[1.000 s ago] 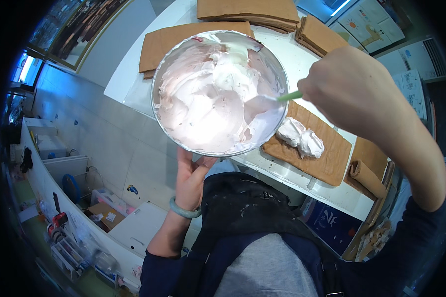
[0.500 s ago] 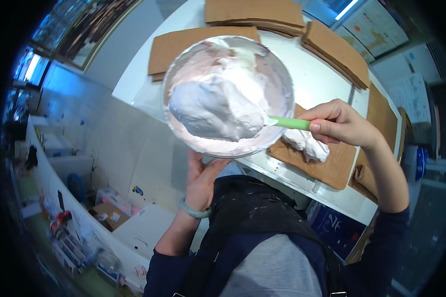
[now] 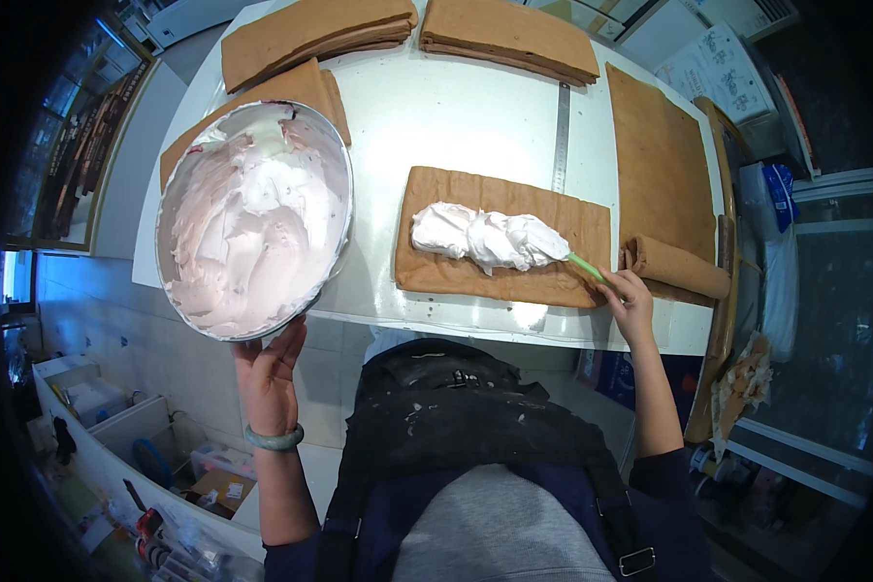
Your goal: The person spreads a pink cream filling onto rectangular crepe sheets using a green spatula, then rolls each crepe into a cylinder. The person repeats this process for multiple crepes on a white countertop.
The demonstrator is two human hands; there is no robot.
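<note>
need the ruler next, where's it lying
In the head view the metal ruler lies on the white table, between two brown cake sheets.

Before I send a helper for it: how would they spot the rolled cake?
Start at the white table and go to its right end, past the cream-topped sheet. The rolled cake lies just beyond the right hand, the only sponge wound into a log; others lie flat.

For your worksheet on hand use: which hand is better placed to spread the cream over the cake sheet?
Probably the right hand: it holds the green spatula at the cream on the cake sheet. The left hand supports the bowl.
</note>
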